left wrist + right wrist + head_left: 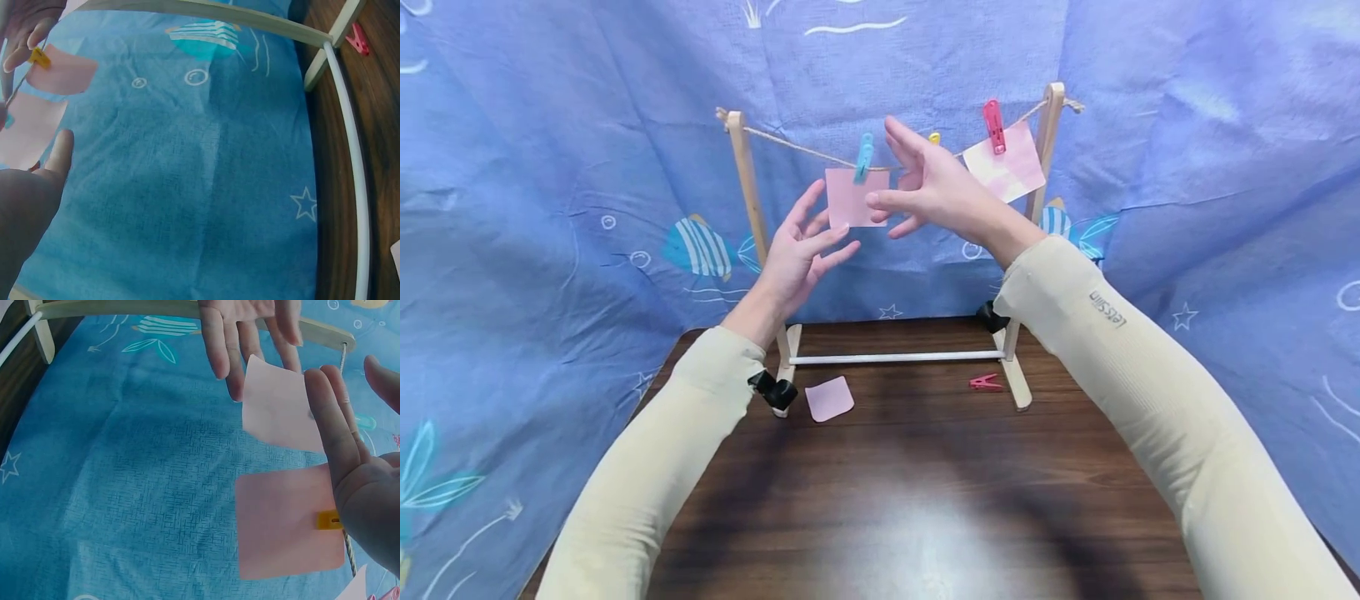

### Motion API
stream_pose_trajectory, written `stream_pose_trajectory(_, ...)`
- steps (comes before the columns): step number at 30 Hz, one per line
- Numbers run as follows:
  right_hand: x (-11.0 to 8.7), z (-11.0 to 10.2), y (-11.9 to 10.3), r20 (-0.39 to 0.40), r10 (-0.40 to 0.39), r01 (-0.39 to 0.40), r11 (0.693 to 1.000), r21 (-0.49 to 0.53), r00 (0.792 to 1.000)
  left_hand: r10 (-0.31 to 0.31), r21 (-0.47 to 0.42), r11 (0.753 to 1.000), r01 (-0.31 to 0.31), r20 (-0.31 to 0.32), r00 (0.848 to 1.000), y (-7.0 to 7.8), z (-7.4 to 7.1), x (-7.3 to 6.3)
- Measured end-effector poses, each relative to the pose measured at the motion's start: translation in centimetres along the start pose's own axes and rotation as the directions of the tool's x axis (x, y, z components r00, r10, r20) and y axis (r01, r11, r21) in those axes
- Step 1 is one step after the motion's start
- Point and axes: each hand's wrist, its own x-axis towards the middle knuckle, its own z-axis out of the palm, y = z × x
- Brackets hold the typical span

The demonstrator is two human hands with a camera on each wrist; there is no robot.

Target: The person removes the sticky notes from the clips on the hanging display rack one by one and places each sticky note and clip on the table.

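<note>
A pink sheet of paper (853,204) hangs from a rope, held by a blue clothespin (864,154). My left hand (793,254) is at its lower left, fingers spread, the thumb tip right at the bottom edge. On the other side, my right hand (943,187) has its fingers extended beside the sheet's right edge, overlapping it in the head view. Neither hand grips anything. Mostly behind my right hand, a second pink sheet (281,525) hangs by a yellow clothespin (327,520). Farther right, a red clothespin (994,125) holds a tilted pale pink sheet (1007,167).
The rope runs between two wooden posts (747,175) joined low down by a white rod (895,357). A loose pink sheet (830,399) and a red clothespin (986,382) lie on the dark wooden table (850,483). Behind hangs a blue sea-patterned cloth (887,75).
</note>
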Motion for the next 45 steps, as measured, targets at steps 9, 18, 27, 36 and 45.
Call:
stream_pose_trajectory(9,0.5,0.1,-0.3,-0.037,0.047,-0.045,0.998,0.046,0.998,-0.006,-0.002,1.000,0.006,-0.022,1.000,-0.4,0.1,0.5)
stream_pose_trajectory(18,1.4,0.8,-0.2,-0.123,0.069,-0.059,0.995,0.086,0.990,-0.020,-0.054,0.998,0.016,-0.068,0.998,-0.4,-0.3,0.2)
stream_pose_trajectory(27,1.3,0.7,-0.3,-0.152,0.046,-0.043,0.999,0.028,0.987,-0.025,-0.030,0.999,0.023,-0.086,0.996,-0.4,0.3,0.5)
stream_pose_trajectory(36,1.4,0.9,-0.7,-0.184,0.041,-0.044,0.999,-0.009,0.982,-0.033,-0.048,0.998,0.027,-0.123,0.992,-0.2,0.6,0.6)
stream_pose_trajectory(45,1.6,0.8,-1.4,-0.181,0.033,-0.050,0.995,-0.090,0.983,-0.016,-0.007,1.000,0.015,-0.114,0.993,0.3,0.6,0.5)
